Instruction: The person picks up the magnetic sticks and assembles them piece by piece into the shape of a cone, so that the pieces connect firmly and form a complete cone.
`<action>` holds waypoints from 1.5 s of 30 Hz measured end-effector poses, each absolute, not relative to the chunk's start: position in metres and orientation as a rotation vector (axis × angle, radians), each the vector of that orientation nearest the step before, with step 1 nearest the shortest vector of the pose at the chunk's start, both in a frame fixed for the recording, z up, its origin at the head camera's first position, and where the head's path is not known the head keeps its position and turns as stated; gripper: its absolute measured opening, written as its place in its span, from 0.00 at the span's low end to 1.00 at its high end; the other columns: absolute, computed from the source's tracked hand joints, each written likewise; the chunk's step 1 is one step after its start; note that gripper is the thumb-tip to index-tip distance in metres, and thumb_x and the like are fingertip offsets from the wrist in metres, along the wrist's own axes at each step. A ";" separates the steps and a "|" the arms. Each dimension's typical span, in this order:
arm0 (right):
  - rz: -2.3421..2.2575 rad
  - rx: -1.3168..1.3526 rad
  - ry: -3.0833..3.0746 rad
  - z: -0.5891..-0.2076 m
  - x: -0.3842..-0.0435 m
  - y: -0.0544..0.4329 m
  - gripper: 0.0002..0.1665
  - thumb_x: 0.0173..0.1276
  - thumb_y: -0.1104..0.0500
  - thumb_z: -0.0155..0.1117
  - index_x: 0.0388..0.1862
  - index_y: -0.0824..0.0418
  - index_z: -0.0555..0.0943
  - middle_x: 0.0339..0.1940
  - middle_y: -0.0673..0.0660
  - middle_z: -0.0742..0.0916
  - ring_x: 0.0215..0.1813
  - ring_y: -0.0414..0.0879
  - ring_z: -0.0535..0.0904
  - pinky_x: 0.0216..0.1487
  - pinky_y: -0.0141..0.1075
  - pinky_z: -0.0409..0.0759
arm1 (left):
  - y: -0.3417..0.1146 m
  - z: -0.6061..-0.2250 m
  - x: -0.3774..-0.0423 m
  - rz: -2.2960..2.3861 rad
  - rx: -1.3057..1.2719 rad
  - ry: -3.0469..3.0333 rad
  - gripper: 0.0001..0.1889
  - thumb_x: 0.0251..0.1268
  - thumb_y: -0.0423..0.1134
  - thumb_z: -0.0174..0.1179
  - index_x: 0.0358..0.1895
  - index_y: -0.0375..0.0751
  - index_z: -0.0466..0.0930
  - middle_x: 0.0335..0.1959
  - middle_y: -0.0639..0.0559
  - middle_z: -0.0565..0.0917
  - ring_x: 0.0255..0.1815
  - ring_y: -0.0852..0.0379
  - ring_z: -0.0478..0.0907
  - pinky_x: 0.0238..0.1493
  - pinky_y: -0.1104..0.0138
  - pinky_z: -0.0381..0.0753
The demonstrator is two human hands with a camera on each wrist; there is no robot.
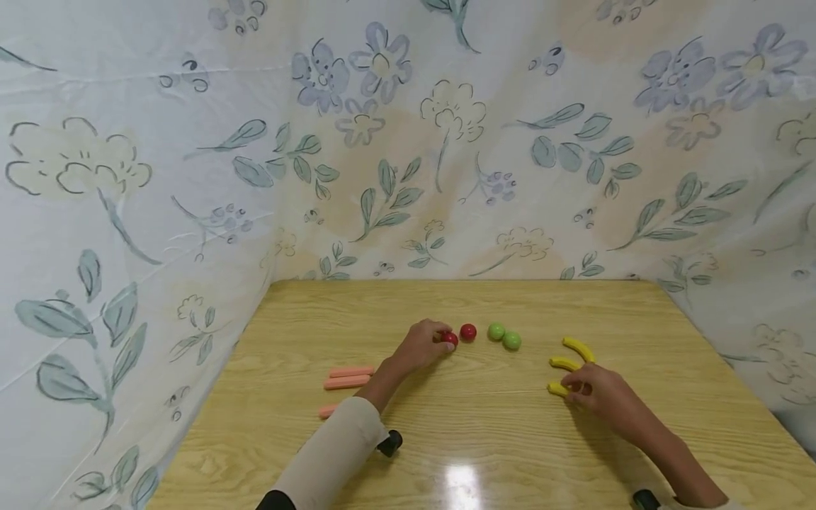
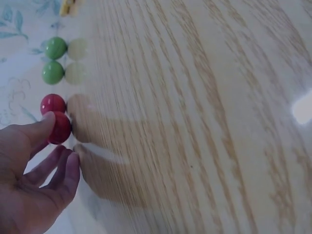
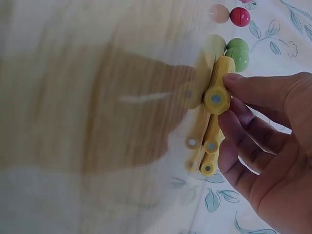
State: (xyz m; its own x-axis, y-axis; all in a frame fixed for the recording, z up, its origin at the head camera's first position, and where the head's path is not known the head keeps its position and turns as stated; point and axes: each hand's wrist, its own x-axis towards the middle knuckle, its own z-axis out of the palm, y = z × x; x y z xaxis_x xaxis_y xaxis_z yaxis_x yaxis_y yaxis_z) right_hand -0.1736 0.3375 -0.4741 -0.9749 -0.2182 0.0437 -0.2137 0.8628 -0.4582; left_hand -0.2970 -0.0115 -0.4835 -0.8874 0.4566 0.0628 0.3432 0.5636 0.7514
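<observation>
At left lie three sticks; far, two green balls. The left hand grips one of two red balls; the right hand pinches the nearest of three bananas.

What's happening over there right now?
A person's left hand holds a red ball beside a second red ball. The right hand pinches the nearest curved yellow piece, with two more yellow pieces beyond it. Two green balls sit between the hands' work; pink sticks lie on the left.
</observation>
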 end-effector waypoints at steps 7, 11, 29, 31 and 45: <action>-0.759 -0.279 2.988 -0.474 -0.174 0.336 0.11 0.66 0.60 0.78 0.46 0.59 0.90 0.41 0.51 0.89 0.39 0.43 0.84 0.37 0.37 0.82 | -0.014 -0.484 -0.298 1.239 0.612 2.638 0.17 0.72 0.38 0.71 0.59 0.34 0.86 0.51 0.46 0.87 0.50 0.53 0.82 0.54 0.60 0.83; -0.770 -0.264 2.975 -0.473 -0.175 0.334 0.13 0.67 0.60 0.78 0.48 0.62 0.89 0.40 0.51 0.90 0.39 0.45 0.85 0.38 0.40 0.83 | -0.016 -0.486 -0.297 1.263 0.601 2.623 0.18 0.72 0.38 0.71 0.59 0.35 0.84 0.50 0.46 0.87 0.49 0.53 0.82 0.53 0.60 0.83; -0.823 -0.292 3.015 -0.472 -0.178 0.309 0.14 0.66 0.64 0.77 0.49 0.68 0.89 0.44 0.59 0.91 0.38 0.46 0.86 0.34 0.34 0.83 | -0.016 -0.481 -0.269 1.378 0.727 2.525 0.16 0.72 0.35 0.70 0.60 0.38 0.86 0.51 0.46 0.82 0.51 0.51 0.83 0.54 0.62 0.85; -0.843 -0.293 3.015 -0.471 -0.180 0.304 0.14 0.66 0.65 0.77 0.50 0.67 0.89 0.44 0.59 0.92 0.38 0.46 0.86 0.33 0.34 0.83 | -0.015 -0.482 -0.266 1.393 0.673 2.491 0.16 0.72 0.36 0.70 0.60 0.40 0.84 0.53 0.48 0.83 0.51 0.53 0.84 0.54 0.62 0.85; -0.987 -0.363 2.962 -0.469 -0.185 0.276 0.16 0.70 0.61 0.75 0.55 0.65 0.87 0.46 0.56 0.91 0.41 0.45 0.84 0.34 0.32 0.81 | -0.008 -0.486 -0.254 1.414 0.772 2.423 0.18 0.67 0.36 0.75 0.59 0.39 0.88 0.49 0.52 0.83 0.46 0.59 0.87 0.50 0.70 0.83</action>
State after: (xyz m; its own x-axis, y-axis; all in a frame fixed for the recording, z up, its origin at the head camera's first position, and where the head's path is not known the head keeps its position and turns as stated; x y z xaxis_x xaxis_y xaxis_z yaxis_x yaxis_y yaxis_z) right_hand -0.1849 0.2762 -0.4690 -0.9733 -0.2171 0.0746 -0.2184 0.7760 -0.5917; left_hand -0.2545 -0.0080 -0.4857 -0.8343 0.5478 0.0630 0.3242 0.3949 0.8596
